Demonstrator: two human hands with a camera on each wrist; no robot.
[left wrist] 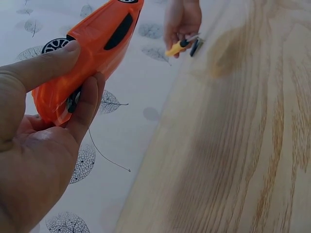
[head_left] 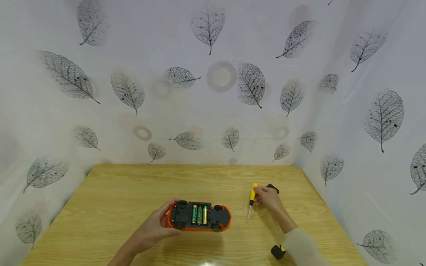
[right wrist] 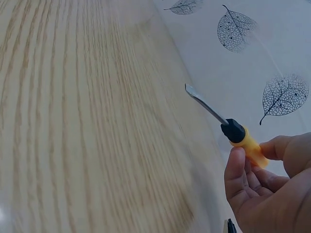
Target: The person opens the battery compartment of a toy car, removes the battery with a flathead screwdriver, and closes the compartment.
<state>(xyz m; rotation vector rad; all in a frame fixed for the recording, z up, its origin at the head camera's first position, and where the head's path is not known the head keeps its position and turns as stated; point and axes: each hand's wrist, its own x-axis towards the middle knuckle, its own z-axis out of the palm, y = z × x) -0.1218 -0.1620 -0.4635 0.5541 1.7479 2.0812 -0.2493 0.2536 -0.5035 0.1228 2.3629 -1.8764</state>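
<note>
An orange toy car is gripped at one end by my left hand, its underside facing up in the head view. Its battery compartment stands uncovered, with two green batteries and a gold-and-green battery side by side in it. In the left wrist view, the thumb and fingers of that hand clasp the car's orange body. Over the right of the table, my right hand pinches the yellow handle of a screwdriver. The screwdriver's flat metal tip points away from the fingers.
Just behind the right hand lies a small flat black piece on the wooden table. A black cylindrical object with a yellow-green part is near the right forearm. A leaf-patterned white curtain borders the table at back and sides.
</note>
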